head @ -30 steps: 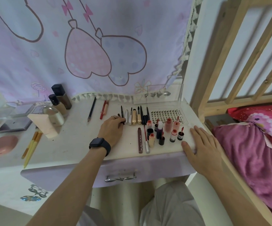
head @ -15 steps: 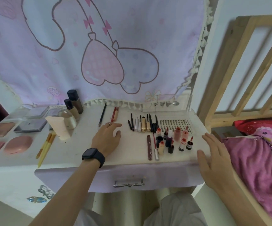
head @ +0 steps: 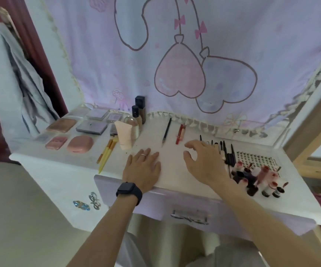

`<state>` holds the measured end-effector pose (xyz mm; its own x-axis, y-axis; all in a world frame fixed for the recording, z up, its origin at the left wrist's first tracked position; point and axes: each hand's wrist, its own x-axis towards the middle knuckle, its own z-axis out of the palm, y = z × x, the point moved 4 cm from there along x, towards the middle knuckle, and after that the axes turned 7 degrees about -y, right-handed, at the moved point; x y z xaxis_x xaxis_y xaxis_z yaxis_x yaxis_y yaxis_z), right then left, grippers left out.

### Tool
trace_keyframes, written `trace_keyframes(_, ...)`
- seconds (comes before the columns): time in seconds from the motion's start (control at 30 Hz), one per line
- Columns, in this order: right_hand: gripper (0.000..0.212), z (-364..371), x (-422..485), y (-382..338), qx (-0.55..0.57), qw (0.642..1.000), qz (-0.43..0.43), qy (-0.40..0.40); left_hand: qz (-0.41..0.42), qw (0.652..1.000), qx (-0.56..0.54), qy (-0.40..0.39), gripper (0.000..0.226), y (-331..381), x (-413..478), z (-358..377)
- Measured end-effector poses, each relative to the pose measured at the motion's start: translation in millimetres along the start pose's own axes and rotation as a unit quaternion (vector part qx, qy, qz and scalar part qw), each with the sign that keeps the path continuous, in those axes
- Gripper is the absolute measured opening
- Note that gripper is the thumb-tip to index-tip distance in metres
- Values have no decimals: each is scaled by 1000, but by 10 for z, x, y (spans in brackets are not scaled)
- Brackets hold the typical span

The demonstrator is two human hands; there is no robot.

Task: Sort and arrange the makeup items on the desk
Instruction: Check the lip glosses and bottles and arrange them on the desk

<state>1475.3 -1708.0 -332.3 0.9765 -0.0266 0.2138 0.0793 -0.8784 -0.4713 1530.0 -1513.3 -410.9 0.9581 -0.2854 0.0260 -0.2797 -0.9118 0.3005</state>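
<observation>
The left hand (head: 142, 168) is laid flat on the table (head: 172, 162), fingers straight, and a black watch (head: 129, 195) is worn at its wrist. The right hand (head: 204, 164) is held beside it, fingers loosely spread and nothing gripped; whether the surface is touched cannot be told. Just past its fingertips a row of slim black pens (head: 226, 153) is laid, with a cluster of small lip tubes (head: 258, 180) stood further right. Behind the hands a black pencil (head: 166, 132) and a red pencil (head: 179, 134) are laid apart. A cream tube (head: 124, 136), yellow brushes (head: 106, 151) and pink compacts (head: 79, 143) are placed to the left.
</observation>
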Motion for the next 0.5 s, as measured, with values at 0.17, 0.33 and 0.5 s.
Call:
trace_keyframes(0.17, 34, 181, 818, 128, -59, 990, 112, -55, 3, 1000, 0, 1, 52, -16, 13, -6)
trace_keyframes(0.33, 39, 221, 1191, 229, -140, 976, 152, -68, 6, 1000, -19, 9, 53, -36, 25, -18)
trace_keyframes(0.5, 43, 251, 1287, 224, -159, 967, 180, -80, 7, 1000, -23, 19, 53, -44, 18, -21)
